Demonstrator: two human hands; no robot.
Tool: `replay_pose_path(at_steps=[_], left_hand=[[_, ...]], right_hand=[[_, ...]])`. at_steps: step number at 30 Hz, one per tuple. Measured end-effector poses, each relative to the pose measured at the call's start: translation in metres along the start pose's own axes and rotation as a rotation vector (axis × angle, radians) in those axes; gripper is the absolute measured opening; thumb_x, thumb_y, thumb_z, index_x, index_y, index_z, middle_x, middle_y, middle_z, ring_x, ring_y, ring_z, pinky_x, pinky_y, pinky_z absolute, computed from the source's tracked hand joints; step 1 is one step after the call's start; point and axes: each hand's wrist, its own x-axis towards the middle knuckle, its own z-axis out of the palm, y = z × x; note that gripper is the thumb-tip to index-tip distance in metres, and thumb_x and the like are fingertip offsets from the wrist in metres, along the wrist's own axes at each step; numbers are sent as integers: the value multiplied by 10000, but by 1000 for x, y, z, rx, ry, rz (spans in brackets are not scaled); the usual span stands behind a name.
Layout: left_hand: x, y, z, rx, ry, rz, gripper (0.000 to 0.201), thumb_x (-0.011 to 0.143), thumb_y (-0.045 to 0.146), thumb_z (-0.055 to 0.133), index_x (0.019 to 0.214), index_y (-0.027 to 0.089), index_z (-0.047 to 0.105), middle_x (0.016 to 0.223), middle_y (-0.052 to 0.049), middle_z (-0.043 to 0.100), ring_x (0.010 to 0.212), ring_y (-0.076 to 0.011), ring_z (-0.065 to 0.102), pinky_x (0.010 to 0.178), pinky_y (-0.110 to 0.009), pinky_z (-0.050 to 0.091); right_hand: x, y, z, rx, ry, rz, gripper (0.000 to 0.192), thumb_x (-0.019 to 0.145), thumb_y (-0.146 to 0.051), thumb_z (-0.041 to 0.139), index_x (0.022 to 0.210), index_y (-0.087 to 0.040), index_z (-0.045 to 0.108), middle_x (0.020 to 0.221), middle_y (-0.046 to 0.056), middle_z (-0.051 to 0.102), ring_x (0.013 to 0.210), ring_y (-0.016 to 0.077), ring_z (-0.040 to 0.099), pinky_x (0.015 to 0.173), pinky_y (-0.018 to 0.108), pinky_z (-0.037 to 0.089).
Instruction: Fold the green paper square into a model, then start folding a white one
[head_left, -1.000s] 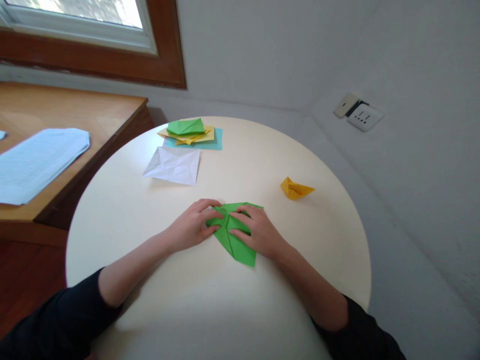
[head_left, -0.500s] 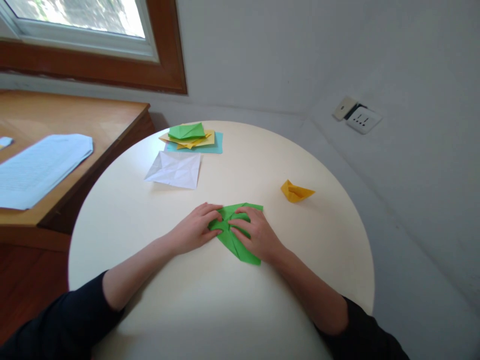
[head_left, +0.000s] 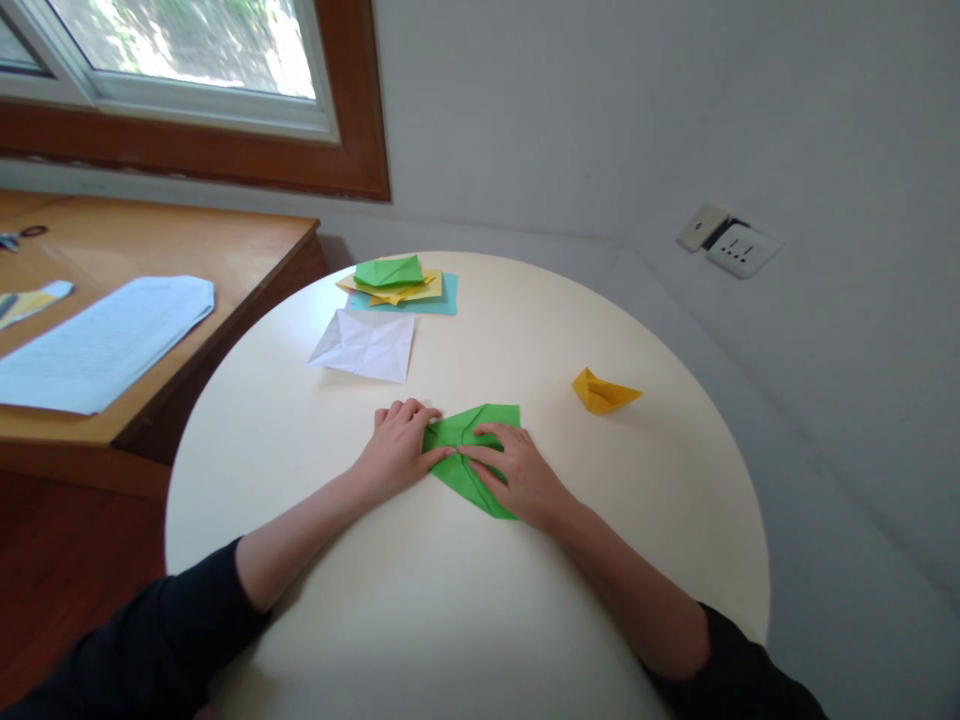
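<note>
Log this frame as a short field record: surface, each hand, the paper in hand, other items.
surface: round cream table
left hand: flat on the left edge of the green folded paper
right hand: pressing down on the paper's right part
paper state: partly folded, lying flat
other items: creased white sheet; stack of coloured papers; small yellow folded piece
beside table: wooden desk with printed pages

Your round cream worktop (head_left: 465,620) carries a folded green paper (head_left: 471,450) under your hands, a creased white sheet (head_left: 365,345), a small yellow paper boat (head_left: 604,392), and a stack of coloured papers (head_left: 401,283) at its far edge.
</note>
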Motion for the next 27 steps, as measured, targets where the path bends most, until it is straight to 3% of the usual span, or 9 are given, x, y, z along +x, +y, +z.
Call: replay_pose_path(at_steps=[10, 16, 19, 23, 27], left_hand=[[4, 2, 8, -196, 1, -93, 293, 678, 290, 635, 894, 193, 462, 902, -27, 557, 883, -227, 492, 799, -369, 316], [4, 8, 6, -382, -14, -126, 377, 658, 224, 617, 983, 216, 426, 792, 30, 590, 776, -183, 552, 884, -404, 287], [3, 8, 7, -479, 5, -168, 441, 639, 207, 619, 1040, 233, 438, 709, 61, 585, 677, -156, 553, 832, -375, 345], [3, 6, 8, -688, 10, -198, 426, 614, 200, 623, 1012, 231, 474, 620, 85, 560, 569, -121, 529, 656, -276, 403], [5, 4, 1, -898, 6, -242, 360, 586, 232, 650, 919, 193, 520, 593, 74, 557, 545, -120, 528, 530, -227, 386]], right_hand=[[-1, 0, 0, 0, -11, -21, 230, 832, -179, 539, 1010, -241, 671, 1044, 107, 600, 982, 226, 562, 811, 385, 434], [-1, 2, 2, 24, 19, -34, 221, 833, -176, 536, 1000, -228, 672, 1035, 108, 606, 979, 228, 565, 818, 400, 434], [0, 1, 1, 39, 61, -66, 195, 830, -167, 532, 952, -217, 677, 1007, 102, 621, 946, 222, 577, 796, 396, 449], [3, -1, -6, 135, 292, -36, 162, 831, -150, 516, 885, -217, 654, 863, 60, 634, 829, 180, 591, 738, 347, 484], [2, 4, -16, 222, 606, 144, 152, 808, -165, 546, 915, -242, 622, 863, 42, 583, 839, 174, 568, 742, 342, 491]])
